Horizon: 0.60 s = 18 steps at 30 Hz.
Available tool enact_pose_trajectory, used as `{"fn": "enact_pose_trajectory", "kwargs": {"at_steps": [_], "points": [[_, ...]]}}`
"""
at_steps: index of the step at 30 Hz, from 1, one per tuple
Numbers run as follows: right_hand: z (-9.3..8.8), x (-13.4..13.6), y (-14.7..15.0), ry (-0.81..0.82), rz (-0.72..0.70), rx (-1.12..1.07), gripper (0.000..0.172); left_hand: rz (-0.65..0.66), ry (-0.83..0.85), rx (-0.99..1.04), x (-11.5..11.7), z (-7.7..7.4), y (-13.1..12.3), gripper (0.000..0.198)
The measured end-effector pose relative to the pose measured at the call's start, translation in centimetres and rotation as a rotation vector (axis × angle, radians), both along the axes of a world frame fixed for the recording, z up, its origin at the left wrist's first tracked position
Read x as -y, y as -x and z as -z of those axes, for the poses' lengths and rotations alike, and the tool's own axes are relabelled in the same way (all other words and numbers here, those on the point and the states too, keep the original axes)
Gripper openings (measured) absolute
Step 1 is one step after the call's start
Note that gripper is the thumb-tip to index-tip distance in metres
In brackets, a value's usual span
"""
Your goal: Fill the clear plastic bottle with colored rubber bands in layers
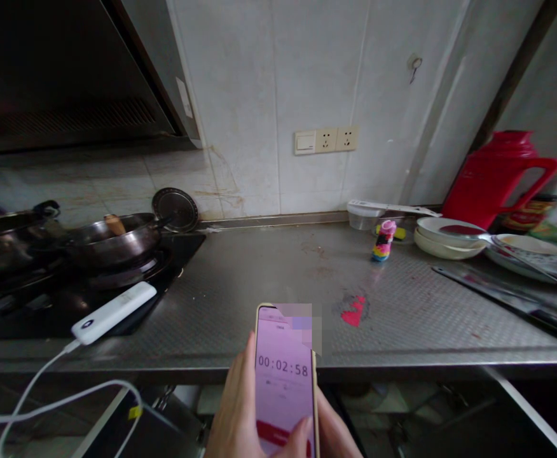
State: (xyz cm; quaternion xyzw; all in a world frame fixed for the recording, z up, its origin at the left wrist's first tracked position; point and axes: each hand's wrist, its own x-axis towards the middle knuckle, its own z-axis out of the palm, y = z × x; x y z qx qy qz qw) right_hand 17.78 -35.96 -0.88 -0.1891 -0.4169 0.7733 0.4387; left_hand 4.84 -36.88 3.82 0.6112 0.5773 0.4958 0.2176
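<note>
Low in the middle of the head view I hold a smartphone (284, 375) upright, its pink screen reading 00:02:58. My left hand (235, 413) wraps the phone's left edge with fingers closed on it. My right hand (329, 429) supports the right side, and its thumb rests on the red button at the screen's bottom. Both hands hover in front of the steel counter (278, 280).
A white power bank (114, 312) with cables lies at the stove's edge, beside two pans (111, 238). A red scrap (355, 312) and a small colourful figure (384, 240) sit on the counter. At right lie stacked plates (447, 242), a red thermos jug (495, 175) and a long knife (507, 296).
</note>
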Motion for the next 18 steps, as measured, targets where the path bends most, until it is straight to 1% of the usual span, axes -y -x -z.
{"fn": "enact_pose_trajectory", "kwargs": {"at_steps": [4,7,9,12,14,16,17,18], "points": [[1.6,-1.4,2.1,0.010,-0.031,-0.099,0.071,-0.036,-0.050,-0.084,-0.3,0.6,-0.1,0.090],[1.9,-1.8,2.8,0.020,-0.033,-0.114,0.070,-0.074,-0.066,-0.123,-0.5,0.8,-0.2,0.094],[1.3,-1.6,2.7,0.020,-0.036,-0.116,0.071,-0.094,-0.061,-0.141,-0.7,0.6,-0.5,0.093],[-0.4,-1.1,2.4,0.018,-0.021,-0.096,0.071,-0.126,-0.060,-0.172,-1.0,0.0,-1.0,0.088],[-1.4,-0.9,2.2,0.004,-0.024,-0.065,0.071,-0.146,-0.059,-0.182,-0.9,-0.1,-0.8,0.087],[-1.9,-1.1,1.9,-0.008,-0.085,-0.041,0.074,-0.144,-0.037,-0.163,-0.4,0.7,0.7,0.085],[-1.9,-1.3,1.6,-0.005,-0.131,-0.030,0.076,-0.126,-0.018,-0.139,0.1,1.6,2.0,0.083],[-1.8,-1.6,1.2,0.005,-0.176,-0.021,0.078,-0.099,0.006,-0.099,0.8,2.7,3.6,0.080]]}}
